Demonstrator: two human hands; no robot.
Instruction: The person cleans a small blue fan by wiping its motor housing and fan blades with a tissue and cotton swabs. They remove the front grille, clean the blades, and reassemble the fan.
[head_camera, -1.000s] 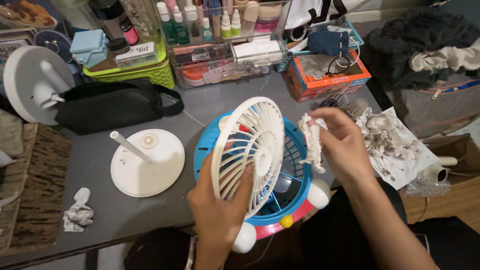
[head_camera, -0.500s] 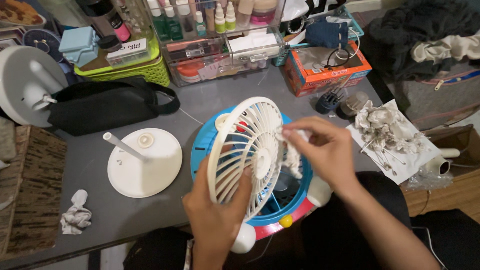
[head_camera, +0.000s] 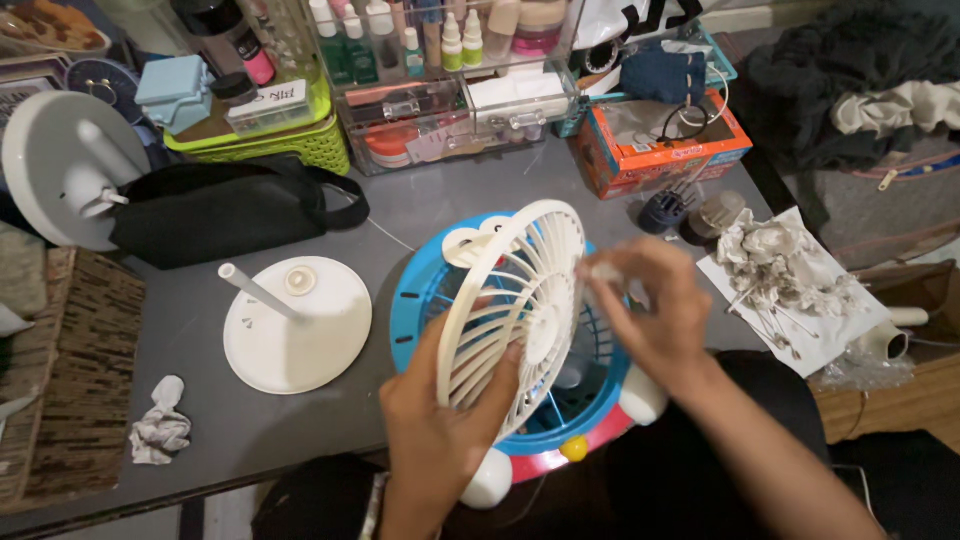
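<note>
My left hand holds a cream round fan grille upright by its lower rim, fingers hooked through the slats. My right hand pinches a small crumpled tissue against the grille's far face near its rim. Under both lies a blue fan body with white feet and a red-and-yellow front, flat on the grey table at its near edge.
A white round stand with a short pole lies left of the fan, a crumpled tissue further left. A black pouch, green basket, clear organiser and orange box line the back. Dirty tissues and swabs on paper lie right.
My right hand brought the tissue from beside the grille onto it, then slid along its far side. The grille tilted slightly; my left hand kept its hold.
</note>
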